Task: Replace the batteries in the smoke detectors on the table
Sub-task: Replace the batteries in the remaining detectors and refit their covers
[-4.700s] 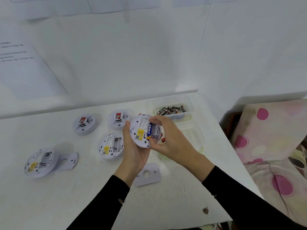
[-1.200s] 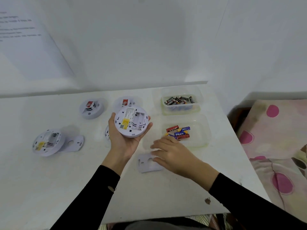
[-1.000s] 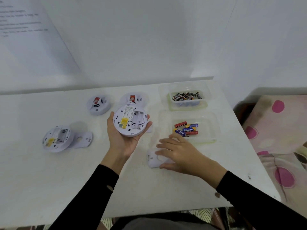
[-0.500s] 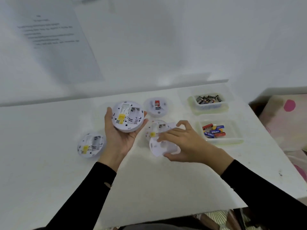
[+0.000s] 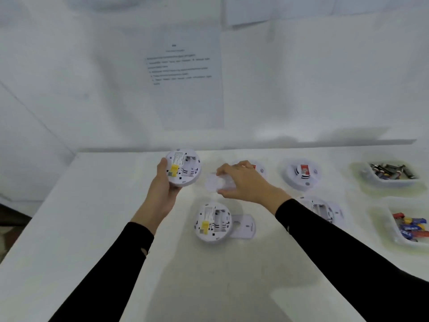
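My main worry is the plate [image 5: 214, 183]. My right hand [image 5: 246, 182] pinches it by the edge with fingers curled over the top, and it shows only as a blur, so I cannot tell which way it faces or how firm the pinch is; a loose hold could drop it on the table [image 5: 111, 219]. It sits just beside the detector [image 5: 184, 167], which my left hand [image 5: 162, 189] grips from below and the side, thumb on the rim, back facing up. The bay in that back looks empty to me, so closing the plate over it now would, I judge, seal a unit with no cells. Pressing sideways against a one-handed hold could also twist the detector out of the palm. Batteries lie well off to the right, dark ones in the far box [image 5: 380, 182] and coloured ones in the near box [image 5: 394, 238]. I cannot tell which are the good ones, so a mix-up is possible. My right sleeve [image 5: 325, 231] crosses a third detector [image 5: 321, 208], half hiding it, and a reach toward the boxes could sweep it. A second detector [image 5: 213, 223] lies open below the hands, with a spare plate [image 5: 247, 225] touching it. A face-up detector [image 5: 301, 174] stands beyond the right wrist.
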{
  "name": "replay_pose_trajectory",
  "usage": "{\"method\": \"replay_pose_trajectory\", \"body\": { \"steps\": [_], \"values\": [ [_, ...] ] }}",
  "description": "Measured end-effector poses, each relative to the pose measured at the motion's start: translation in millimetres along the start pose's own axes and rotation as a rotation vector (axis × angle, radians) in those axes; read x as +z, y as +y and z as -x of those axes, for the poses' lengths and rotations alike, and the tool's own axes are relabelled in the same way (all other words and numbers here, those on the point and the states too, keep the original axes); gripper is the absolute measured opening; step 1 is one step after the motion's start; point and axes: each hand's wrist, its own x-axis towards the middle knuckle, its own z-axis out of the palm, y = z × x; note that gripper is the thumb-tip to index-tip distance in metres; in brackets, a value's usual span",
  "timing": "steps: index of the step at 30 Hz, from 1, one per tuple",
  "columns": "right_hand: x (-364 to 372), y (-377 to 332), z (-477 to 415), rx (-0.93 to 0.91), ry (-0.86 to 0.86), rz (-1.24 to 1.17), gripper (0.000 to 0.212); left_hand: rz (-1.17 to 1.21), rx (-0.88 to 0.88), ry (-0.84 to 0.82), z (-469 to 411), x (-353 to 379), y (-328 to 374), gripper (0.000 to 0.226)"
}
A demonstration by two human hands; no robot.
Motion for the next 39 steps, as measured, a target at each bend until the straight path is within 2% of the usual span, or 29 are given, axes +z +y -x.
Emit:
{"method": "replay_pose_trajectory", "body": {
  "steps": [4,10,15,19,27,33,35,39],
  "values": [
    [17,-6,-33,0.105,-0.093,-0.035,0.051,-0.125,-0.085,0.085,-21,-22,-1,0.038],
    [35,-3,-57,0.188,-0.15,-0.041,0.054,-0.217,-0.101,0.074,-39,-39,-15,0.032],
    [35,-5,-65,0.188,-0.13,-0.071,0.06,-0.239,-0.115,0.032,-48,-36,-25,0.034],
    [26,-3,-57,0.227,-0.12,-0.084,0.075,-0.29,-0.115,0.055,-54,-37,-31,0.036],
    [-4,42,-12,0.266,0.068,-0.087,0.086,-0.442,-0.04,0.105,-54,-38,-33,0.026],
    [-10,66,12,0.448,-0.046,-0.118,0.113,-0.634,-0.039,0.127,-52,-37,-27,0.034],
    [-7,67,15,0.444,-0.074,-0.149,0.111,-0.697,-0.027,0.133,-50,-38,-26,0.035],
    [-7,62,20,0.417,-0.007,-0.278,0.103,-0.69,-0.008,0.129,-49,-38,-27,0.027]
  ]
}}
